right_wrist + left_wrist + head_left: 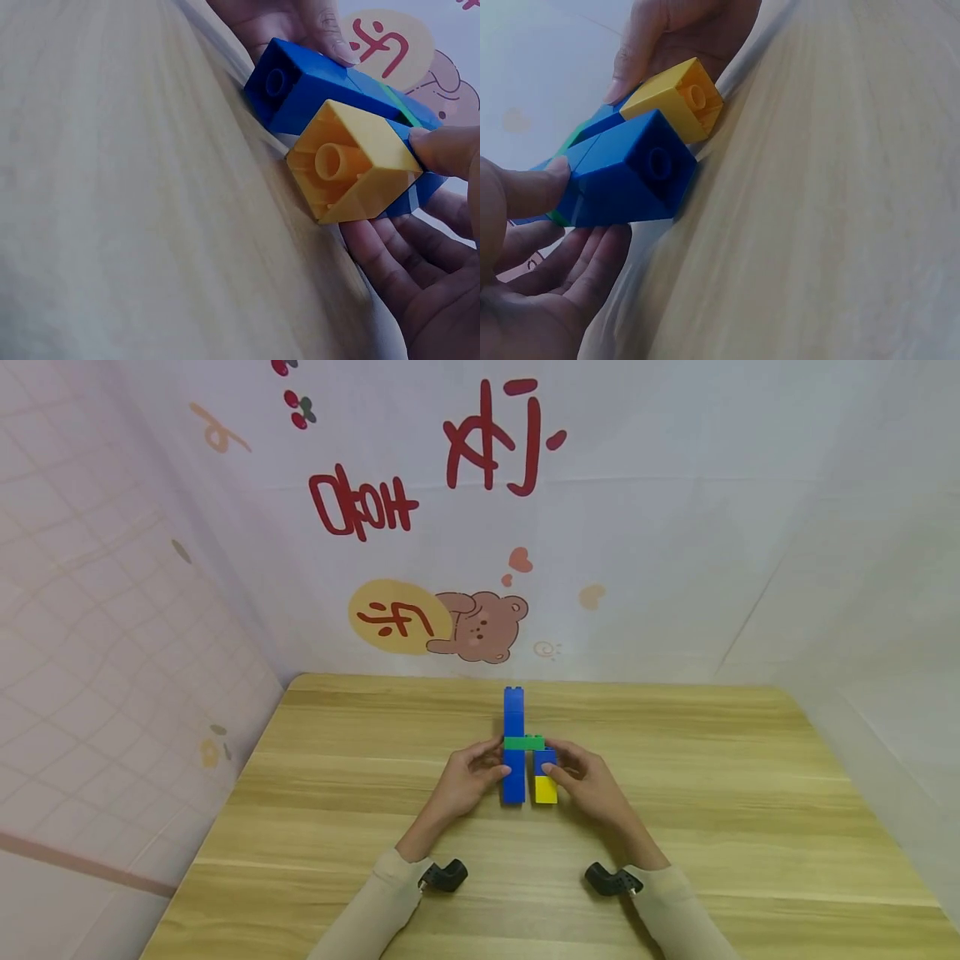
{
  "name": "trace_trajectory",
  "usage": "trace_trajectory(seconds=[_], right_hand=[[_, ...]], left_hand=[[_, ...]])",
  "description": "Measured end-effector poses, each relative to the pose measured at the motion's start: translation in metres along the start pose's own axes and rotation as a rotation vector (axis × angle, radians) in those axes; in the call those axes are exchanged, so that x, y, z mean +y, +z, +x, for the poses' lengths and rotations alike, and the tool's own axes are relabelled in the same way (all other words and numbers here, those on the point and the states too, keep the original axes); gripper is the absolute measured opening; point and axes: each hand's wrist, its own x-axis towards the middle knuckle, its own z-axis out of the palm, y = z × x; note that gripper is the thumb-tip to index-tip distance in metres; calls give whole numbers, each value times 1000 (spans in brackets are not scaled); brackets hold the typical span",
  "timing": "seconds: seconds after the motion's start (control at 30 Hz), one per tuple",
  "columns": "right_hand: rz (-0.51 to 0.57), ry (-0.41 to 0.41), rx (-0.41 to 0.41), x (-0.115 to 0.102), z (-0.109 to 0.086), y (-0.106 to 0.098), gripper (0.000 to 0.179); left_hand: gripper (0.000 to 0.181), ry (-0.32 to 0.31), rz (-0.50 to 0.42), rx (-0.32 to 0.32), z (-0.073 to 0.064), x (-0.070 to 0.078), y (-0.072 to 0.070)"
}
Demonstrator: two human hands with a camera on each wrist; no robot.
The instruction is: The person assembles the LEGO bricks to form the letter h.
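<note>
A tall column of blue building bricks (513, 787) has a flat green brick (523, 743) set in it, jutting out to the right. My left hand (474, 777) grips the column from the left, thumb on the near face and fingers behind. Beside it, my right hand (588, 781) pinches a short stack, a blue brick (543, 762) with a yellow brick (546, 790) at its lower end. The stack lies close under the green brick's overhang; I cannot tell whether they are joined. Both wrist views show the hollow undersides of the yellow brick (330, 161) and the column (658, 165).
A wood-grain table (337, 827) lies beneath the hands. Behind it rises a white wall sheet (660, 552) with red characters and a bear print. Black wrist devices (447, 877) sit at both cuffs.
</note>
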Motion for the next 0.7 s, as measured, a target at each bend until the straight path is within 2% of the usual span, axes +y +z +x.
trace_trajectory(seconds=[0.23, 0.4, 0.7], right_hand=[[-36, 6, 20, -1, -1, 1, 45], [-49, -23, 34, 0, -1, 2, 42], [-80, -44, 36, 0, 1, 3, 38]], left_hand=[[48, 5, 23, 24, -2, 1, 1], [44, 9, 52, 40, -2, 1, 1], [40, -26, 146, 56, -2, 4, 2]])
